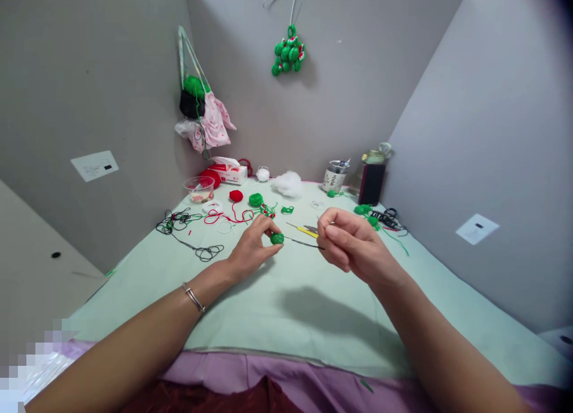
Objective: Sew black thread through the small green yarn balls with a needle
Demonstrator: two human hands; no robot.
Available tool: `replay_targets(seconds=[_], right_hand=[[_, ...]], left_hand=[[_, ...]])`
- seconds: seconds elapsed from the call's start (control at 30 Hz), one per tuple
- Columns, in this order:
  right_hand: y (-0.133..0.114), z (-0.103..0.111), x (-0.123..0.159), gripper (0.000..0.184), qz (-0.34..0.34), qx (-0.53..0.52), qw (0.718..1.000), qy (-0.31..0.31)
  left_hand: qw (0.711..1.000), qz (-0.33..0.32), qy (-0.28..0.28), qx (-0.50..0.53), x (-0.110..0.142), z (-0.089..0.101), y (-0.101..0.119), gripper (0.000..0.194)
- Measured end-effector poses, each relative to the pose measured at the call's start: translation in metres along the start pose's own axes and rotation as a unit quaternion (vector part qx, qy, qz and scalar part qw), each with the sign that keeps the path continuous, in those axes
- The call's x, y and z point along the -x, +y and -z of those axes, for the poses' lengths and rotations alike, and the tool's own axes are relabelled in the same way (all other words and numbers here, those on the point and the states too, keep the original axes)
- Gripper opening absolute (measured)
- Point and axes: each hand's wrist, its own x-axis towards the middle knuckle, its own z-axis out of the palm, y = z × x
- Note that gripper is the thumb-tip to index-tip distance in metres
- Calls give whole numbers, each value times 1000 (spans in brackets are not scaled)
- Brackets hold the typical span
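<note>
Head view: near centre, towards six o'clock, the ball (277, 239), pinched in the left hand (250, 244), strikes me as light, soft, best held by its sides; the right hand (345, 239), at three o'clock, grips a thin item (319, 221).

A small green ball (277, 239), round and bumpy like yarn, sits pinched between the thumb and fingers of the left hand (253, 246), up above the counter (250, 323). A black thread (305, 243) goes from the ball's right side to the right hand (347, 243). That hand pinches a thin thing (319, 219), too tiny to tell what.
</note>
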Motion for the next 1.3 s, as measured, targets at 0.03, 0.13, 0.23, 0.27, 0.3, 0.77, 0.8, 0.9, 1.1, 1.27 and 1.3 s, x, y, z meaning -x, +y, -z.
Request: replay_targets(seconds=[0.03,0.13,0.23,0.27,0.3,0.77,0.8,0.9,1.1,1.27,1.3], right_hand=[[1,1,-1,20,-2,-5,1000,8],[10,3,-6,17,0,62,995,82],[24,2,-12,31,4,175,977,124],[29,1,-13,31,-4,203,972,118],[33,-1,-15,30,-15,224,969,104],[32,-10,-13,17,-16,285,958,33],[31,-9,-13,18,-26,273,961,21],[34,-5,-14,19,-52,229,972,-19],[42,3,-15,28,-67,160,983,-54],[43,6,-15,33,-76,129,985,-85],[42,5,-15,34,-74,128,985,-87]], left_hand=[[1000,-2,5,-3,0,0,1,16],[1000,-2,29,7,1,0,4,17],[998,-14,58,34,4,-2,8,19],[997,-24,64,35,4,-2,10,20],[996,-35,70,31,5,-2,12,21],[975,-209,37,-72,8,8,13,49],[975,-207,37,-71,8,8,14,47],[980,-192,32,-46,7,9,16,36],[984,-173,25,24,6,4,22,36],[985,-160,10,66,8,2,24,36],[986,-153,9,71,9,2,25,36]])
